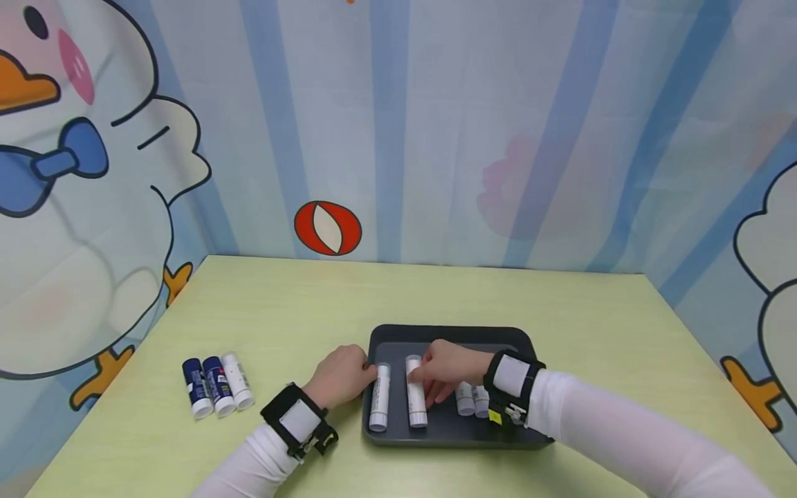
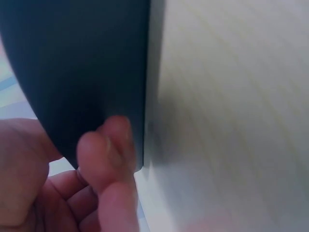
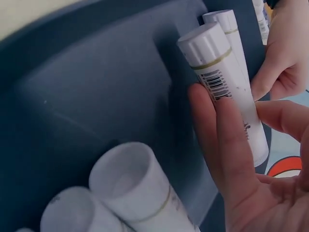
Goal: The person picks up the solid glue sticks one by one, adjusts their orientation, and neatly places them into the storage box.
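Note:
My right hand [image 1: 451, 366] pinches a white glue stick [image 1: 416, 404] between thumb and fingers over the dark grey tray [image 1: 448, 437]. A barcode shows on that stick in the right wrist view. A second white glue stick [image 1: 380, 404] lies just inside the tray's left wall. Beneath my right wrist are more white glue sticks [image 1: 465, 401], partly hidden by it. At the tray's left edge, my left hand [image 1: 341, 377] grips the wall; in the left wrist view its fingertips [image 2: 99, 157] press on the outer side [image 2: 91, 63] of the tray.
Two dark blue glue sticks [image 1: 198, 391] and a white one [image 1: 238, 380] lie side by side on the left of the pale yellow-green table [image 1: 280, 297]. A printed cloth backdrop [image 1: 423, 138] rises behind the table and along its sides.

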A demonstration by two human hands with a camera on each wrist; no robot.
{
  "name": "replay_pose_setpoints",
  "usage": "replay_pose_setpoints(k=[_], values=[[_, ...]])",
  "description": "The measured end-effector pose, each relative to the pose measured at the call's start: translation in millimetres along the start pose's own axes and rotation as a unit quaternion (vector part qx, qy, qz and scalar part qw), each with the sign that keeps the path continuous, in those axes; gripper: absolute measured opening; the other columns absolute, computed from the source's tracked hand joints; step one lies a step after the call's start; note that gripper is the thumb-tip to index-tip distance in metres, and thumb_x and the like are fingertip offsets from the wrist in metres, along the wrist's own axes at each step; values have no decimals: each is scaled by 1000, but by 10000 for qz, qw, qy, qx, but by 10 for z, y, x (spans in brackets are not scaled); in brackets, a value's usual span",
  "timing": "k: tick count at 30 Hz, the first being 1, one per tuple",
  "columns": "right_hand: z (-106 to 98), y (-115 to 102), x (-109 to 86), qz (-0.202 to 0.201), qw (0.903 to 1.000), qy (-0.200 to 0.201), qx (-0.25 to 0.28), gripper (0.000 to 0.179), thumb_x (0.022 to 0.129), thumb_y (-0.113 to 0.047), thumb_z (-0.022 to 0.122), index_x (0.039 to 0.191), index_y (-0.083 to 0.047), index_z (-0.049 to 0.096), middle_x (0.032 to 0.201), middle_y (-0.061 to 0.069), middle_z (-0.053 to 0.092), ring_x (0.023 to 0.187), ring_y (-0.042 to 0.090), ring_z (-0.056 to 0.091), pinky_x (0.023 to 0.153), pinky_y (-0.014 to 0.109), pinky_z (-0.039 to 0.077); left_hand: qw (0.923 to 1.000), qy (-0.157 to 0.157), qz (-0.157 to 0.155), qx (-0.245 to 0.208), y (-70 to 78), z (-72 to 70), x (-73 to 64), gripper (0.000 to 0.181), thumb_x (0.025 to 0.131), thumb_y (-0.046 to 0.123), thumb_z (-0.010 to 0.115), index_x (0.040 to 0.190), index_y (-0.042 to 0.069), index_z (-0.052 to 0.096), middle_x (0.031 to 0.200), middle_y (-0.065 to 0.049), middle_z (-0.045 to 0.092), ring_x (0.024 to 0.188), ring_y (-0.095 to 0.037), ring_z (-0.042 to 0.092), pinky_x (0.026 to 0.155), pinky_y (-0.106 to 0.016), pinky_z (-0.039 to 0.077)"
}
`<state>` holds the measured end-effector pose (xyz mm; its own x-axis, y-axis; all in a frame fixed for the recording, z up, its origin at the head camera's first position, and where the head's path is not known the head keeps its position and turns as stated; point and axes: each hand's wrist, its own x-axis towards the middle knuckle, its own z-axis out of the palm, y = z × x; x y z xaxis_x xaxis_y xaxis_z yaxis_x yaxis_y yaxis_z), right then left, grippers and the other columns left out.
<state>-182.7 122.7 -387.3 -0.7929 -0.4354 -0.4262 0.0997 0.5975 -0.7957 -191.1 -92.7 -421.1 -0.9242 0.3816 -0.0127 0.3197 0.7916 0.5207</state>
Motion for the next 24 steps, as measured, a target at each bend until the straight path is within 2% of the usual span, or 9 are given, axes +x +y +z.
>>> replay_pose_setpoints(k=[5, 10, 15, 20, 24], values=[[49, -27, 66, 234, 9994, -60, 254, 19, 92, -15, 64, 83, 2, 66, 75, 14, 70, 64, 22, 70, 59, 29, 55, 10000, 27, 48, 31, -13, 8, 10, 38, 90, 13, 60, 53, 12, 48, 40, 7, 43, 37, -9, 43, 42, -24, 32], [119, -34, 118, 323, 9988, -17, 359, 18, 92, -15, 65, 85, 2, 67, 74, 15, 70, 62, 20, 70, 56, 26, 54, 10000, 18, 83, 19, -10, 0, 7, 38, 90, 13, 59, 53, 12, 49, 39, 8, 42, 36, -9, 42, 41, -24, 31], [167, -55, 143, 366, 9978, 65, 540, 15, 93, -12, 63, 93, 3, 64, 76, 16, 70, 65, 21, 71, 56, 26, 54, 10000, -2, 38, 28, -5, -4, 4, 39, 89, 12, 60, 52, 12, 48, 39, 8, 42, 36, -8, 42, 41, -24, 30], [154, -66, 140, 336, 9971, 147, 663, 14, 94, -9, 62, 98, 5, 64, 77, 16, 70, 69, 23, 71, 58, 26, 54, 10000, 34, 54, 30, -6, -1, 0, 39, 89, 11, 60, 52, 11, 48, 39, 7, 43, 36, -9, 43, 40, -24, 30], [79, -60, 108, 92, 9982, 183, 568, 18, 95, -8, 60, 103, 7, 64, 81, 16, 70, 72, 26, 71, 61, 29, 55, 10000, 9, 40, 45, -13, 2, 3, 39, 89, 12, 60, 52, 12, 48, 39, 8, 42, 36, -9, 43, 40, -24, 30]])
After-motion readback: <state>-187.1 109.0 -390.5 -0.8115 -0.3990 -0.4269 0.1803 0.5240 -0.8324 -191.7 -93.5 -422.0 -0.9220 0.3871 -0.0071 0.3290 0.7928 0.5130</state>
